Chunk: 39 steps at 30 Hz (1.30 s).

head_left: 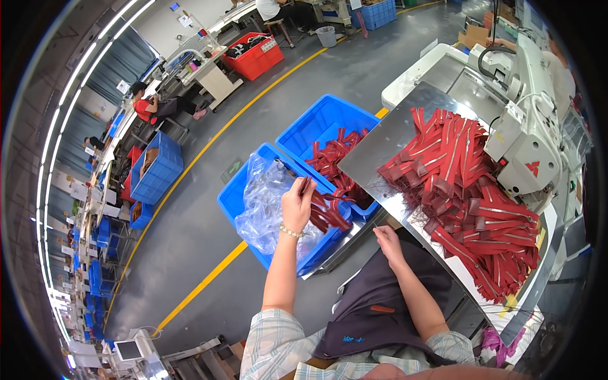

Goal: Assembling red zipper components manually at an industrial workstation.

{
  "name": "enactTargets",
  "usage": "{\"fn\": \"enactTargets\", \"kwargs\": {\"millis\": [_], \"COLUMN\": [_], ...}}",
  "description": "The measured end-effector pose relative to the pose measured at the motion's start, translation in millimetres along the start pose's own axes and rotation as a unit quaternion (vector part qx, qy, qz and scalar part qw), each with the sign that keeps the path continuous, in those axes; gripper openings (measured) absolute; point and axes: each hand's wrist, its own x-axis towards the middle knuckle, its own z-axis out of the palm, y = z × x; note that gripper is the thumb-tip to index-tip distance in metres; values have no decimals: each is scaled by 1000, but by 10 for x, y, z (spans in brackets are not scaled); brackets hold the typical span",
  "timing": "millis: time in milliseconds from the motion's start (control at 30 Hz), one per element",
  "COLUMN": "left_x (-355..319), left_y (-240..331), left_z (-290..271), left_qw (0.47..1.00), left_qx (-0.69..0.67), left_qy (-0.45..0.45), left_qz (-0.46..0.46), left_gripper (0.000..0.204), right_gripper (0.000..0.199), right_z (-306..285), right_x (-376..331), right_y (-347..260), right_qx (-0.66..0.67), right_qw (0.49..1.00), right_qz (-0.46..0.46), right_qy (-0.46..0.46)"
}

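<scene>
My left hand (pixel 296 206) is raised over the nearer blue bin (pixel 229 201), closed around a bunch of dark red zippers (pixel 329 218) that hang down to its right. Under that hand, a crumpled clear plastic bag (pixel 256 199) fills much of the bin. My right hand (pixel 389 246) is in front of my dark apron, near the metal table's edge, with its fingers pinched together. Something thin seems to stick up from those fingertips, too small to name. To the right, a big heap of red zippers (pixel 453 164) with metal teeth covers the metal tabletop (pixel 373 142).
A second blue bin (pixel 326 104) holding more red zippers adjoins the first. Close behind the heap stands a white sewing machine (pixel 529 142). Across the grey floor, beyond a yellow line (pixel 247 114), are a red bin (pixel 256 60), blue crates (pixel 158 164) and a seated person (pixel 144 107).
</scene>
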Motion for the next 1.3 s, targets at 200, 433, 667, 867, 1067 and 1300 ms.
{"fn": "enactTargets", "kwargs": {"millis": [200, 433, 667, 867, 1067, 1300], "left_x": [-53, -60, -53, -129, -200, -262], "left_y": [181, 389, 538, 574, 596, 635], "left_z": [-384, -575, -681, -645, -659, -689], "left_qw": [979, 953, 940, 946, 946, 932], "left_qx": [-187, -232, -151, -172, -172, -224], "left_qy": [-36, -108, -248, -231, -232, -221], "left_qz": [-73, -164, -182, -152, -146, -179], "left_gripper": [14, 17, 16, 20, 16, 14], "right_gripper": [18, 27, 31, 30, 28, 29], "right_z": [287, 673, 892, 1062, 1166, 1226], "right_x": [-98, -628, -756, -754, -744, -723], "right_y": [-277, -1006, -1214, -1261, -1345, -1387], "right_qx": [-72, 199, 294, 341, 357, 369], "right_qw": [975, 932, 879, 871, 866, 850], "right_qz": [-208, 91, 156, 152, 157, 180], "right_qy": [-16, -289, -340, -320, -313, -331]}}
